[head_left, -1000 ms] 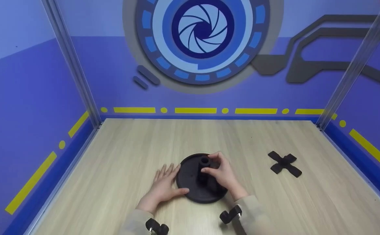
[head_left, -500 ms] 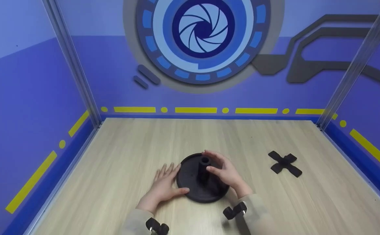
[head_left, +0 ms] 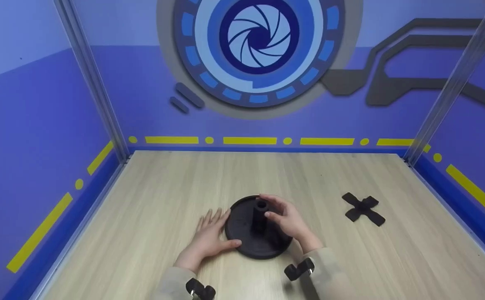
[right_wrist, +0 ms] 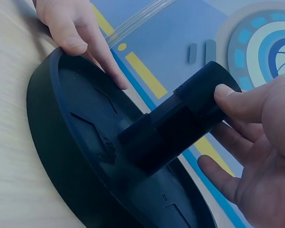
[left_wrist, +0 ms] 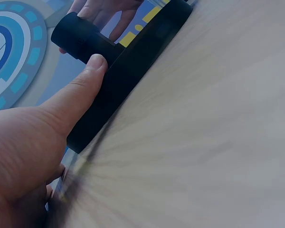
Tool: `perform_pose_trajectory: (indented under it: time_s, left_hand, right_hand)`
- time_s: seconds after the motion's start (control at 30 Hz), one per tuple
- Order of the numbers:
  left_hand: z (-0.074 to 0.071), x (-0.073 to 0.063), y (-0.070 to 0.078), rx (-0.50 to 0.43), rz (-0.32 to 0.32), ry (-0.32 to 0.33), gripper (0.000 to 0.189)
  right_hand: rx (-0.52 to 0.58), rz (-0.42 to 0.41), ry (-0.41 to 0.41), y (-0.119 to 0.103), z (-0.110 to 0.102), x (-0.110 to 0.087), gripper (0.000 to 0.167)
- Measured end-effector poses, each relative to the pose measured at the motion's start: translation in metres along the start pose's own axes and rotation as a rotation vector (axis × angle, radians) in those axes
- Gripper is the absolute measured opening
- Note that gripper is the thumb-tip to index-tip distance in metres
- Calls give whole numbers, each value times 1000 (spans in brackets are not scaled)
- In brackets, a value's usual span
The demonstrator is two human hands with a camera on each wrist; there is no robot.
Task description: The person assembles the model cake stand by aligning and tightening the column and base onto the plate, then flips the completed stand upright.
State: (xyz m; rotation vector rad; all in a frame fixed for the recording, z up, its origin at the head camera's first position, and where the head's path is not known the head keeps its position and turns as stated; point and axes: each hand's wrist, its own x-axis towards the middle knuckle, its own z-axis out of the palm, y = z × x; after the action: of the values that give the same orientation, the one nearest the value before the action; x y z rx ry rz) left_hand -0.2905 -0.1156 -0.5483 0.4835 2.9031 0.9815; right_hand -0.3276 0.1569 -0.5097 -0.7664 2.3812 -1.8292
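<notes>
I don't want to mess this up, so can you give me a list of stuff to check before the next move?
1. Round black base flat on the wooden table: ok.
2. Left grip touching the base: ok, thumb over its rim.
3. Hollow black post standing upright on the base: ok.
4. Right grip on the post: ok, thumb touching it near the top.
5. Post locked tightly into the base: cannot tell.
6. Four-armed black piece out of the way: ok, lying apart on the right.
</notes>
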Motion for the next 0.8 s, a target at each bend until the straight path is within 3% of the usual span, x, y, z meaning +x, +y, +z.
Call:
perform_pose_trajectory:
  time_s: [0.8]
  left_hand:
    - [2,0,1,-1,-6,19,107]
  right_hand:
    - [27,-11,33,5,3,0,47]
